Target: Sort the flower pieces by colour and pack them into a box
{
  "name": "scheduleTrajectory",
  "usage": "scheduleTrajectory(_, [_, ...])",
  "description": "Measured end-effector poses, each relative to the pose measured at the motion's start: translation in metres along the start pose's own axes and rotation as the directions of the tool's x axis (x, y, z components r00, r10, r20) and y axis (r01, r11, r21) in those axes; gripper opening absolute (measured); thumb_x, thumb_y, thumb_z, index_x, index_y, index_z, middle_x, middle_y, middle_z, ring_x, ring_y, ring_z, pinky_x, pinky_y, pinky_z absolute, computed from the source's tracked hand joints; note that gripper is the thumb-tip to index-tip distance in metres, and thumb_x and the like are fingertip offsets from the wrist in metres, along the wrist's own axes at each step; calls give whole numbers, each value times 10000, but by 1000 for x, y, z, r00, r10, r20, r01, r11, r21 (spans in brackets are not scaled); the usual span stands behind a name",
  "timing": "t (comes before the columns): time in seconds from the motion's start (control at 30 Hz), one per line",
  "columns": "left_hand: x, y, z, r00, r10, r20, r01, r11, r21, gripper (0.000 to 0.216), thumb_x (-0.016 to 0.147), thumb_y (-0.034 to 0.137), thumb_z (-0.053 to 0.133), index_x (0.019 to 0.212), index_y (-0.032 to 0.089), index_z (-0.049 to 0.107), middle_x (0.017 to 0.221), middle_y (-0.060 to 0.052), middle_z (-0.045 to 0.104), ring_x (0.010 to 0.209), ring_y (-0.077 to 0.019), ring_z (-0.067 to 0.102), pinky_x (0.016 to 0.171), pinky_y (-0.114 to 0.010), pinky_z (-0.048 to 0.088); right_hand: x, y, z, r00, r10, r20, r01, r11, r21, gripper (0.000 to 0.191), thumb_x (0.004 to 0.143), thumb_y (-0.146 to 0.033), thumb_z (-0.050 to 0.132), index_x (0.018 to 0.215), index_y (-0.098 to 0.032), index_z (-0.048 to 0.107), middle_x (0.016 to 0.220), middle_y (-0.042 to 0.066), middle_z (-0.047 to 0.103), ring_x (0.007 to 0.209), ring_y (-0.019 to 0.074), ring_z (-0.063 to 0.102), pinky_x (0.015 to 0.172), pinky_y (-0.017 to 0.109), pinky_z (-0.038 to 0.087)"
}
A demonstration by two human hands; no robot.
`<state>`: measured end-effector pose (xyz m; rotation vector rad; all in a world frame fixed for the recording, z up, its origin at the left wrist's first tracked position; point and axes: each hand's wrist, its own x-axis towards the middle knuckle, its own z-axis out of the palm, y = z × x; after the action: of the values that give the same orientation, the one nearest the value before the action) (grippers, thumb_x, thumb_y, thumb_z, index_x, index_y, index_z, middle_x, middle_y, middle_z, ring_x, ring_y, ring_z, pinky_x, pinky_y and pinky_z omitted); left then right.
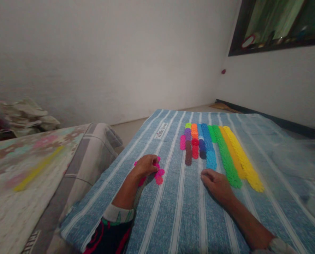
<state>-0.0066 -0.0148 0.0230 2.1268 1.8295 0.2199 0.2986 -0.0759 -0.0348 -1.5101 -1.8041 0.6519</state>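
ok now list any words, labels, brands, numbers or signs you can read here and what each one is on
"With love": on a pale label on the blue striped cloth.
Dark lettering on the grey cloth at the lower left: cut off and too blurred to read with certainty.
I can make out no other text.

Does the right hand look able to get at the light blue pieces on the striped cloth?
Probably yes: the right hand is just on the near side of the light blue pieces, with nothing visible between them. It looks curled, though, so it may need to open first.
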Motion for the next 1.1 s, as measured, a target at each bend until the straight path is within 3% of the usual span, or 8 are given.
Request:
scheduleTrajectory(0.47, [-6,13,-8,999,-18,33,16,999,46,119,576,137,619,674,162,682,626,-16,609,635,-164,535,593,-263,308,0,-1,0,1000,-24,-18,24,1000,-3,273,828,-361,458,839,-205,681,725,27,711,678,198,654,652,285,450])
scheduleTrajectory(0.97, [-7,0,-8,984,144,103,-123,974,-189,112,581,154,543,526,158,640,532,13,533,574,-130,481,590,-244,333,1,-3,-1,1000,-14,-2,14,1000,-6,271,835,-360,456,826,-196,672,683,19,683,641,188,635,634,281,428])
scheduleTrajectory(1.1, [-7,-2,-6,986,126,106,-100,969,-227,160,558,141,540,610,163,691,602,3,592,627,-139,513,620,-236,365,1,-2,0,1000,-18,-11,18,1000,-4,268,836,-361,457,835,-202,672,692,17,690,651,189,641,643,282,436])
